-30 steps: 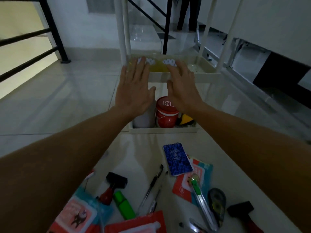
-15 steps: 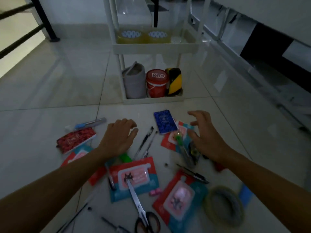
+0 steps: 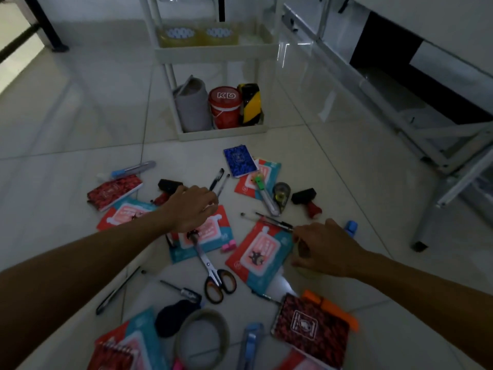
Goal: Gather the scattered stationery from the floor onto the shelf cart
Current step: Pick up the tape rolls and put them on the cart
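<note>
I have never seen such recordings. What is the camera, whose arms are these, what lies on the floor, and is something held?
No machine here: a person wears one camera on the head, looking down at their own arms. The left hand reaches, fingers curled, over a pink and teal packet beside the scissors; whether it grips anything I cannot tell. The right hand reaches toward a dark pen, and its grip is also unclear. On the tiled floor lie scattered pens, notebooks such as the blue one, and a tape roll. Ahead stands the white shelf cart, already holding a red tub.
</note>
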A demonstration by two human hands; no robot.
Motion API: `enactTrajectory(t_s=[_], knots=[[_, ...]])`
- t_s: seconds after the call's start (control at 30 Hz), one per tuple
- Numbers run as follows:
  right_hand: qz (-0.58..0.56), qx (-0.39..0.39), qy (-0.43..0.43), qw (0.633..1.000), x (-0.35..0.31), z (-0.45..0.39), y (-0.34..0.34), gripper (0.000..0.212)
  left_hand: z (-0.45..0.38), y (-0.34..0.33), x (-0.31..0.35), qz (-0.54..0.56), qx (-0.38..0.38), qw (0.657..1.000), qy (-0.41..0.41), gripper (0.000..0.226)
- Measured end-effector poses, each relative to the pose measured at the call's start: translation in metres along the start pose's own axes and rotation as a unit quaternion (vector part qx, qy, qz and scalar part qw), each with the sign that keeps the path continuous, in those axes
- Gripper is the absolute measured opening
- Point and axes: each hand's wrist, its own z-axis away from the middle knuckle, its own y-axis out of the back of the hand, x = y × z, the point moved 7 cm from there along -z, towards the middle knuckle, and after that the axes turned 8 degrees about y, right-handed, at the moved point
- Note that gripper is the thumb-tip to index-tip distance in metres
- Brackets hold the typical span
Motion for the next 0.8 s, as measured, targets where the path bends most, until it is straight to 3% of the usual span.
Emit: enactTrajectory(t_s=[0.13, 0.2, 0.3, 0.5, 0.67, 0.8], knots=[[-0.001, -0.02, 0.002, 1.0, -0.007, 0.006, -0.009, 0.058, 0.023, 0.003, 0.016, 0.041, -0.036, 0.996, -0.065, 0.062], [-0.028, -0.01, -0.015, 0.999, -0.009, 0.007, -0.014, 0.051, 0.04, 0.006, 0.026, 0.071, -0.074, 0.988, -0.118, 0.057], [-0.042, 0.03, -0.018, 0.998, -0.012, 0.007, -0.018, 0.04, 0.069, 0.001, 0.04, -0.025, -0.149, 0.971, -0.183, 0.041], [-0.024, 0.092, -0.023, 0.995, -0.008, 0.005, -0.001, 0.039, 0.112, -0.032, 0.069, -0.133, -0.262, 0.933, -0.209, 0.058], [-0.037, 0.144, -0.013, 0.989, -0.015, 0.002, 0.025, 0.032, 0.126, -0.042, 0.088, -0.096, -0.237, 0.93, -0.262, 0.034], [-0.033, 0.155, -0.032, 0.987, -0.019, 0.001, 0.038, 0.033, 0.125, -0.04, 0.097, -0.139, -0.181, 0.927, -0.297, 0.025]])
